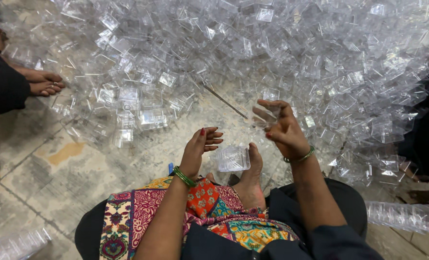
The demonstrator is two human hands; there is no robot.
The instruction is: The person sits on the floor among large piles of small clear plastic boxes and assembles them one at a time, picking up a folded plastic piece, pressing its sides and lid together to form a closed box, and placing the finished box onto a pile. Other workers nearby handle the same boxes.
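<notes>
A: Holding what? Right hand [283,127] pinches a clear plastic cup [267,115], far of the foot [251,175].
B: Left hand [201,144] half-curled, empty. Cup looks light, thin, crushable; grip the rim.

The person's left hand [201,144] shows red-painted nails, with green bangles [183,176] stacked at that wrist. The right hand [282,129] has one thin green bangle [302,156] at its wrist. Arms bare, a bright patterned cloth [200,209] across dark trousers [315,212], one foot [250,180] bare.
</notes>
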